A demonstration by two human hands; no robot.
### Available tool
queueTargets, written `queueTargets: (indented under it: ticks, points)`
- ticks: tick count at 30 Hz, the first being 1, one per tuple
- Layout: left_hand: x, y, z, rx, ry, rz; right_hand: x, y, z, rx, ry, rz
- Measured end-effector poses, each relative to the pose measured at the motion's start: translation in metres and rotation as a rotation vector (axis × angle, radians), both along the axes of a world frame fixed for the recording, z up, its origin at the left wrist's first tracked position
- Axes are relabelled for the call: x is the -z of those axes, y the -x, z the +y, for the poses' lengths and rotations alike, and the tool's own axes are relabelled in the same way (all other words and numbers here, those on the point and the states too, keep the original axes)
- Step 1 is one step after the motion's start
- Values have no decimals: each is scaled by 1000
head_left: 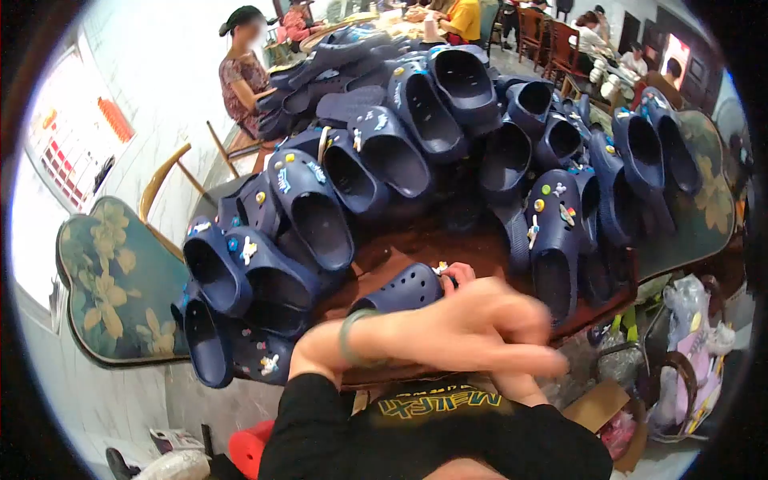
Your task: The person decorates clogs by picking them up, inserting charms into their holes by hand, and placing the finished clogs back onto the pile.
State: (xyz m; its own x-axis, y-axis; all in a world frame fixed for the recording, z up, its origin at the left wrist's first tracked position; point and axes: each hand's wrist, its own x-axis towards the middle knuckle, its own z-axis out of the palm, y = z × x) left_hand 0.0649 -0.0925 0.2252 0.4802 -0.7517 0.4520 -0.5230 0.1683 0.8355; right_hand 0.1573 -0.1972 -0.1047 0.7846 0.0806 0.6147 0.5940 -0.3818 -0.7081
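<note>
A dark blue clog (pixel 398 290) with holes lies on the brown table in front of me, a small white and yellow charm (pixel 441 268) at its toe end. The fingers of my right hand (pixel 459 276) wrap round that end; my left arm hides the rest of that hand. My left hand (pixel 492 328), with a green bangle (pixel 349 338) on its wrist, crosses in front of the clog toward the right. Its fingers are smeared by motion, and whether they hold anything is unclear.
Piles of dark blue clogs (pixel 320 228) with charms ring the table (pixel 400 240). Flowered chair backs (pixel 120 280) stand at both sides. Plastic bags and a cardboard box (pixel 596 404) lie low on the right. A person (pixel 244 80) sits at the far left; others sit behind.
</note>
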Motion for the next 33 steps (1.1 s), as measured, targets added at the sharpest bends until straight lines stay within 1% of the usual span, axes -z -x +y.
queueTargets:
  ticks: [1, 2, 3, 4, 5, 6, 7, 9, 10, 13, 16, 17, 18, 20, 23, 26, 29, 33]
  points:
    - [13, 10, 21, -50, 6, 193, -20, 7, -1, -18, 2, -3]
    - [35, 19, 42, -244, -38, 189, -45, 17, -3, -38, 4, -8]
    - [49, 31, 59, -389, -10, 346, -54, 21, -4, -86, -18, -11]
    - [72, 42, 75, -593, -5, 498, -55, 24, -5, -150, -43, -31]
    - [106, 49, 96, -662, 67, 517, -54, 25, -8, -260, -1, -88]
    - [139, 57, 119, -784, -55, 562, -55, 26, -9, -372, 42, -145]
    - [160, 69, 136, -909, -179, 604, -66, 30, -8, -463, 143, -164]
    - [175, 94, 153, -994, -377, 739, -90, 38, -8, -653, 354, -200]
    - [183, 101, 159, -1042, -503, 785, -88, 38, -4, -662, 390, -201]
    - [201, 107, 146, -1143, -245, 739, -78, 38, -2, -679, 481, -209]
    - [202, 87, 127, -1027, -29, 862, -75, 36, -2, -692, 470, -201]
    - [216, 79, 121, -962, -19, 850, -77, 37, -2, -669, 463, -206]
    - [220, 68, 110, -930, -110, 708, -76, 37, -2, -665, 441, -213]
    - [241, 51, 99, -948, -277, 781, -71, 37, -2, -659, 398, -228]
    - [236, 37, 82, -939, -61, 860, -66, 34, 0, -573, 330, -293]
    - [249, 30, 75, -950, 162, 817, -62, 31, 0, -444, 331, -312]
    - [245, 28, 71, -963, 241, 851, -58, 32, 7, -410, 282, -317]
    - [248, 27, 75, -958, 243, 858, -56, 36, 16, -384, 239, -304]
